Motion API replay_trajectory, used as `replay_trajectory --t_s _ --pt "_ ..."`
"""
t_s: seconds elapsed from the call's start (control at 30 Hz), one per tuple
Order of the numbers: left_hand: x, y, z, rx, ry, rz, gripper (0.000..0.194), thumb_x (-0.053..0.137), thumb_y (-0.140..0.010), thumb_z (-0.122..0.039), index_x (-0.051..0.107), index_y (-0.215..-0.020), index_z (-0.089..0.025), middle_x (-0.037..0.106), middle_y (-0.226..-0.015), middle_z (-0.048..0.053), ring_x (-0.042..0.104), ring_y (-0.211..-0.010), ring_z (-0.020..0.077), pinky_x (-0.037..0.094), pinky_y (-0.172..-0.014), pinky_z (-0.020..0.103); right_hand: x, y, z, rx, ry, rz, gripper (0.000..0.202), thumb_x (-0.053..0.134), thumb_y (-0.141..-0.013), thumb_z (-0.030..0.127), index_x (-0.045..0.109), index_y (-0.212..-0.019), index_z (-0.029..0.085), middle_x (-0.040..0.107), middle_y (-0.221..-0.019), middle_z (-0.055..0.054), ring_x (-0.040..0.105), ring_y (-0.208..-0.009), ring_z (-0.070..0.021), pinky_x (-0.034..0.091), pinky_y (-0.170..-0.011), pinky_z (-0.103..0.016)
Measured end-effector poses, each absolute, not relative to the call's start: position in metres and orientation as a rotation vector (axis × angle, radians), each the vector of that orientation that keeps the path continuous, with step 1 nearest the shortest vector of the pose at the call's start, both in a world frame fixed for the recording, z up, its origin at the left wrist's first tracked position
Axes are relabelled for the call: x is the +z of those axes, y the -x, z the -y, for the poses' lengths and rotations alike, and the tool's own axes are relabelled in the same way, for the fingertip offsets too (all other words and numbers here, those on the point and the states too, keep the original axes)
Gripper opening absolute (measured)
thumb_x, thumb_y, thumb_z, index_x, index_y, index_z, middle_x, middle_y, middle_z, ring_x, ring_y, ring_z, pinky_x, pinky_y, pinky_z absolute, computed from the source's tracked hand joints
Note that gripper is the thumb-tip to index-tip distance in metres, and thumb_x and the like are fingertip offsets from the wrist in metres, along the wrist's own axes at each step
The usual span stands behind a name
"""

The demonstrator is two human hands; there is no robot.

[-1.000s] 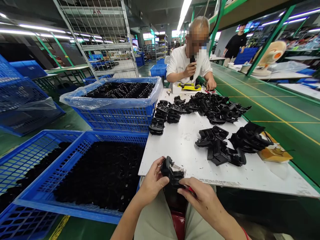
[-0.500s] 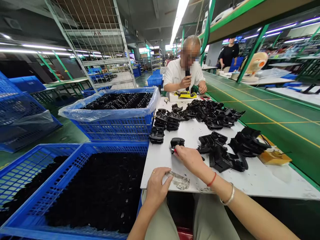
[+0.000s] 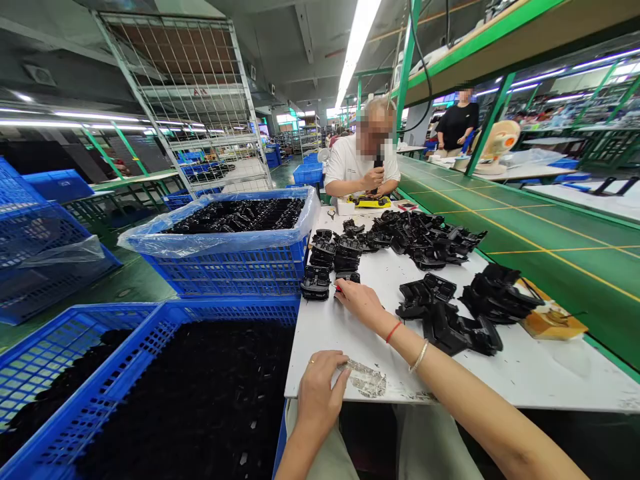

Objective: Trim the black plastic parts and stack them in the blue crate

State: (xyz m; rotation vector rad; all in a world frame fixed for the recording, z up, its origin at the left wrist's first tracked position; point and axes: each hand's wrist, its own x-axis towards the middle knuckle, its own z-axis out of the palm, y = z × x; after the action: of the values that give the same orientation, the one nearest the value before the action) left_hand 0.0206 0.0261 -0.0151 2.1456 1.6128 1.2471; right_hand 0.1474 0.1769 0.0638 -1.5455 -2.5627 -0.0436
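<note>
My left hand (image 3: pixel 323 387) rests at the near edge of the white table (image 3: pixel 370 340), beside a worn grey patch (image 3: pixel 367 379). Its thumb stands apart from the curved fingers, with nothing between them. My right hand (image 3: pixel 361 303) reaches farther over the table, closed on a small red-handled tool (image 3: pixel 339 289), mostly hidden by the fingers. Right at its fingertips lies a black moulded plastic part (image 3: pixel 349 277); whether the fingers also grip it I cannot tell. Left of that stands a stack of similar black parts (image 3: pixel 315 283).
More black parts (image 3: pixel 425 237) are heaped at the table's far side, others (image 3: pixel 445 313) at the right, near a yellowish block (image 3: pixel 553 317). Blue crates (image 3: pixel 235 267) of black pieces stand at the left. Across the table a co-worker (image 3: pixel 363 160) handles a yellow item (image 3: pixel 370 201).
My right hand has moved forward and slightly left, with the black part now close to the stack. My left hand stays at the table edge. The view has tilted a little.
</note>
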Motion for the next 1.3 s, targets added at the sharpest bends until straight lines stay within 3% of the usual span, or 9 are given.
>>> replay_trajectory --t_s 0.2,0.33,0.53,0.8,1.07,1.3 --pt "-0.013 -0.022 -0.025 1.218 -2.145 -1.622 0.016 0.056 -0.088 -0.016 0.069 -0.097 -0.021 0.074 -0.098 0.009 0.068 -0.096 0.0269 0.057 -0.083 0.043 0.067 -0.156 -0.165 -0.039 1.672 2.447 0.027 0.030 -0.103 0.025 0.049 -0.120 0.018 0.059 -0.121 -0.013 0.067 -0.083 -0.0196 0.042 -0.061 -0.029" --pt "-0.013 -0.024 -0.024 1.238 -2.134 -1.642 0.016 0.057 -0.088 -0.015 0.069 -0.096 -0.021 0.074 -0.098 0.008 0.069 -0.096 0.0266 0.057 -0.082 0.042 0.063 -0.158 -0.170 0.008 1.698 2.446 0.020 0.039 -0.101 0.022 0.054 -0.112 0.016 0.063 -0.112 -0.012 0.067 -0.085 -0.0203 0.042 -0.062 -0.028" --pt "-0.016 -0.023 -0.024 1.227 -2.201 -1.628 0.015 0.056 -0.090 -0.019 0.069 -0.096 -0.022 0.074 -0.099 0.008 0.069 -0.097 0.0258 0.058 -0.082 0.041 0.059 -0.154 -0.171 0.047 1.616 2.477 0.026 0.032 -0.101 0.015 0.057 -0.109 0.017 0.066 -0.106 -0.008 0.066 -0.085 -0.0173 0.041 -0.065 -0.026" --pt "-0.023 -0.020 -0.027 1.207 -2.261 -1.634 0.015 0.057 -0.091 -0.024 0.071 -0.096 -0.024 0.075 -0.100 0.008 0.070 -0.098 0.0263 0.059 -0.083 0.042 0.089 -0.187 -0.146 -0.028 1.693 2.466 0.023 0.036 -0.103 0.025 0.056 -0.112 0.020 0.066 -0.109 -0.008 0.068 -0.086 -0.0173 0.045 -0.065 -0.025" --pt "-0.020 -0.020 -0.025 1.194 -2.217 -1.648 0.015 0.057 -0.091 -0.025 0.071 -0.097 -0.024 0.075 -0.101 0.007 0.069 -0.098 0.0256 0.059 -0.084 0.041 0.112 -0.244 -0.122 -0.201 1.988 2.577 0.018 0.053 -0.089 0.005 0.064 -0.103 0.008 0.069 -0.099 -0.020 0.073 -0.088 -0.0307 0.054 -0.067 -0.034" --pt "-0.016 -0.022 -0.023 1.218 -2.164 -1.636 0.016 0.057 -0.090 -0.024 0.072 -0.094 -0.024 0.075 -0.101 0.008 0.069 -0.099 0.0263 0.058 -0.086 0.043 0.108 -0.247 -0.115 -0.268 1.962 2.672 0.028 0.044 -0.086 -0.005 0.065 -0.099 0.008 0.070 -0.094 -0.018 0.073 -0.087 -0.0288 0.053 -0.064 -0.031"
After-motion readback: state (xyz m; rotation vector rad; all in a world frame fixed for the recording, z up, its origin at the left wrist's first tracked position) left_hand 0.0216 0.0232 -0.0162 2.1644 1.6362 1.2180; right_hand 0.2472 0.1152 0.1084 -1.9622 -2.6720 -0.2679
